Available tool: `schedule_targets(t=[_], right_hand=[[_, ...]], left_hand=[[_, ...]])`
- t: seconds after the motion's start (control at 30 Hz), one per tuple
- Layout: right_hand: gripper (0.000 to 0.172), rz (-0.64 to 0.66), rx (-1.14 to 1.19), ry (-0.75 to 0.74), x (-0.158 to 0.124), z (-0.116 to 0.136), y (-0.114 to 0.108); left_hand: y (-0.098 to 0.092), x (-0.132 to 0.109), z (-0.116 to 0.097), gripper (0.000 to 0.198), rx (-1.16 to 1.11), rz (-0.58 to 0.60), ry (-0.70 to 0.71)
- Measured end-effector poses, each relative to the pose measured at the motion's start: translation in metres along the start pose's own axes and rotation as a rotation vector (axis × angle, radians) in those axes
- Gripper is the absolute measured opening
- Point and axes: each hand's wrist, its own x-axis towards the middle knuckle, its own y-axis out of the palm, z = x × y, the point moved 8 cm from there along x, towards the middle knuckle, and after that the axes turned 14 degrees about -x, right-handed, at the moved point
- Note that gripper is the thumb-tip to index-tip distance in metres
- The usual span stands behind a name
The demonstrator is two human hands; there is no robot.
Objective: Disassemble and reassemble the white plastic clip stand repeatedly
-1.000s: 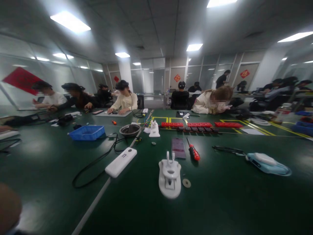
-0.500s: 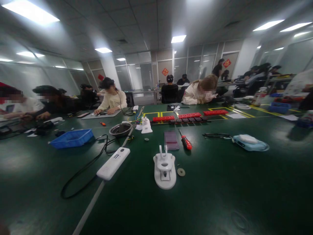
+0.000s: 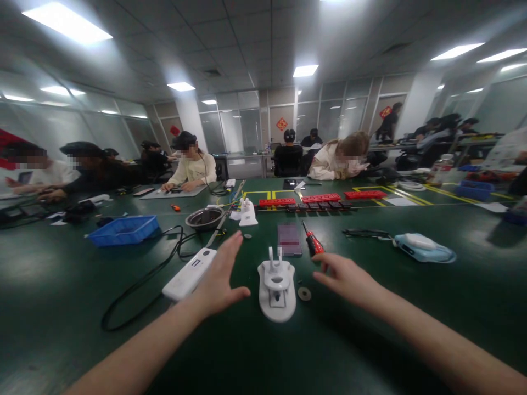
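A white plastic stand [image 3: 276, 284] with two upright prongs sits on the green table [image 3: 370, 329] in front of me. My left hand [image 3: 218, 276] hovers just left of it, fingers stretched out and holding nothing. On the other side my right hand [image 3: 343, 277] reaches in, fingers extended and empty, close to a small metal washer [image 3: 304, 294]. Behind the stand lie a dark phone [image 3: 289, 239] and a red-handled screwdriver [image 3: 313, 241].
A white power strip [image 3: 189, 272] with a black cable lies left of my left hand. Farther back are a blue tray [image 3: 124, 229], a metal bowl [image 3: 205, 218], a second white stand [image 3: 248, 213], red blocks [image 3: 321, 198] and a light-blue device [image 3: 424, 247]. Several people sit around the table.
Both my arms have come into view and reached forward to either side of the white stand. The view has shifted slightly; the objects on the table have not moved.
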Motion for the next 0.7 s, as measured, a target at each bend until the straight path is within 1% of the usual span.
schedule_targets(t=[0.03, 0.07, 0.13, 0.17, 0.2, 0.27, 0.3, 0.37, 0.43, 0.5, 0.6, 0.67, 0.7], right_hand=[[0.036, 0.039, -0.016, -0.016, 0.002, 0.005, 0.011], [0.038, 0.072, -0.029, -0.035, 0.003, 0.009, 0.022], [0.036, 0.118, -0.047, -0.083, 0.004, 0.019, 0.039], [0.03, 0.134, -0.055, -0.107, 0.004, 0.022, 0.045], [0.024, 0.145, -0.061, -0.127, 0.003, 0.025, 0.049], [0.014, 0.159, -0.063, -0.158, 0.003, 0.028, 0.052], [0.014, 0.163, -0.055, -0.17, 0.003, 0.029, 0.05], [0.019, 0.169, -0.019, -0.189, 0.007, 0.03, 0.041], [0.024, 0.163, 0.023, -0.2, 0.016, 0.03, 0.025], [0.027, 0.152, 0.111, -0.176, 0.031, 0.028, 0.005], [0.023, 0.099, 0.391, -0.087, 0.059, 0.025, -0.023], [0.022, 0.026, 0.542, -0.056, 0.075, 0.026, -0.033], [0.021, -0.009, 0.573, -0.06, 0.081, 0.029, -0.034]], left_hand=[[0.012, 0.003, 0.003, 0.095, -0.023, 0.046, 0.002], [0.025, 0.007, 0.005, 0.103, -0.046, 0.107, 0.003], [0.052, 0.016, 0.009, 0.108, -0.073, 0.245, -0.002], [0.06, 0.021, 0.009, 0.109, -0.085, 0.269, 0.004], [0.065, 0.026, 0.009, 0.104, -0.098, 0.283, 0.009], [0.073, 0.035, 0.007, 0.08, -0.139, 0.298, 0.033], [0.074, 0.038, 0.005, 0.067, -0.162, 0.303, 0.041], [0.076, 0.042, 0.003, 0.05, -0.204, 0.312, 0.03], [0.075, 0.047, 0.004, 0.041, -0.23, 0.316, -0.016], [0.071, 0.055, 0.007, 0.032, -0.241, 0.313, -0.081], [0.064, 0.07, 0.014, 0.034, -0.26, 0.304, -0.193], [0.063, 0.078, 0.017, 0.035, -0.3, 0.332, -0.231], [0.064, 0.081, 0.018, 0.037, -0.319, 0.35, -0.241]])
